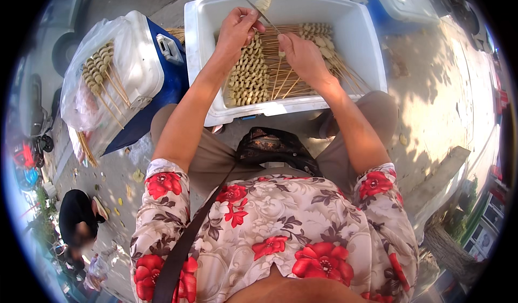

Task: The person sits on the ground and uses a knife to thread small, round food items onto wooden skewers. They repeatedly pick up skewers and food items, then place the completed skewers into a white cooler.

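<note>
My right hand (303, 56) grips a thin knife (265, 16), its blade slanting up and left past my left fingers. My left hand (238, 30) is closed by a pale, ridged food piece (264, 1), which sticks up behind the blade; the hold itself is partly hidden. Both hands are above an opened white cooler box (374, 60). Inside it, skewered pale food spirals (247, 76) are packed in rows at the left. Bare wooden skewer sticks (283, 80) cross the middle. More skewered pieces (323, 46) lie at the right, partly under my right hand.
A blue-and-white cooler (141, 52) stands at the left. On its lid, several food skewers (97, 66) rest on a clear plastic bag (123, 40). A black bag (279, 147) sits between my knees. Another person (77, 214) is at the lower left.
</note>
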The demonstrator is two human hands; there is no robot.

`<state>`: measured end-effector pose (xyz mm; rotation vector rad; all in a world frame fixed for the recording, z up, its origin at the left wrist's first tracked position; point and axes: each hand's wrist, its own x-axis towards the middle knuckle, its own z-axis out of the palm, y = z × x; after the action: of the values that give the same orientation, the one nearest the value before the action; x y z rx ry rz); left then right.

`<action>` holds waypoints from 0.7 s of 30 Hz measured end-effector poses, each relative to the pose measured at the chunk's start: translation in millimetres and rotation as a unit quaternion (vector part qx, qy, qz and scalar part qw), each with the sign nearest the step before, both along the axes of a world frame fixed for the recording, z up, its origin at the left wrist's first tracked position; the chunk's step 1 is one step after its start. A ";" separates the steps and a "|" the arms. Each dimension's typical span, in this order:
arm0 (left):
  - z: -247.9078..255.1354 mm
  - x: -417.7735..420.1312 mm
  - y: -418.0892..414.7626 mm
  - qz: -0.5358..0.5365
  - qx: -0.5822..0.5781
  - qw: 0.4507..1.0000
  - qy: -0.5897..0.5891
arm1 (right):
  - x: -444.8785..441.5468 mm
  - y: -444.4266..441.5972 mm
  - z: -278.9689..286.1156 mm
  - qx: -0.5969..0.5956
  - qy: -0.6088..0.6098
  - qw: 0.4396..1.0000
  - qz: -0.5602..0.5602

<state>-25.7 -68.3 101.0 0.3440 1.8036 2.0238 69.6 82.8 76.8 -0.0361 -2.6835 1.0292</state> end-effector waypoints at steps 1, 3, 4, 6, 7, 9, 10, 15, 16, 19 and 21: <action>-3.7 2.7 0.7 -0.033 0.014 0.999 -0.031 | 0.1 -1.0 3.1 -0.001 -0.008 1.000 0.002; -10.5 12.7 4.6 -0.099 0.041 0.990 -0.091 | -2.1 -3.4 11.6 -0.027 0.014 0.999 0.019; -9.5 14.4 4.4 -0.095 0.022 0.993 -0.067 | -2.8 -4.5 13.7 -0.041 0.025 0.998 0.027; -5.2 16.1 5.2 -0.089 -0.016 0.996 -0.018 | -5.3 -3.7 8.6 -0.035 0.044 0.998 0.015; -7.6 15.1 6.2 -0.085 -0.022 0.996 -0.015 | -5.5 -2.8 5.3 -0.032 0.054 0.998 0.008; -12.7 11.0 6.7 -0.072 -0.033 0.997 -0.008 | -2.1 -0.8 -0.7 -0.015 0.018 1.000 0.002; -12.2 6.7 5.5 -0.058 -0.018 0.998 -0.026 | -1.0 0.1 -2.3 -0.007 -0.001 1.000 0.000; -13.7 7.6 3.5 -0.106 0.074 0.982 -0.137 | 2.1 -5.3 9.1 -0.068 -0.044 0.997 0.012; -17.4 14.0 7.0 -0.114 0.082 0.977 -0.161 | 0.8 -7.2 12.7 -0.091 -0.031 0.995 0.018; -18.7 12.8 10.3 -0.090 0.147 0.964 -0.201 | -0.3 -9.7 16.8 -0.289 -0.051 0.956 0.016; -16.6 7.9 11.0 -0.055 0.209 0.954 -0.210 | 3.2 -10.3 13.7 -0.272 -0.056 0.961 0.004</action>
<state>-17.8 -57.3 84.5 0.1114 1.0795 2.1863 72.8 72.5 90.5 -0.1931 -2.4059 1.7811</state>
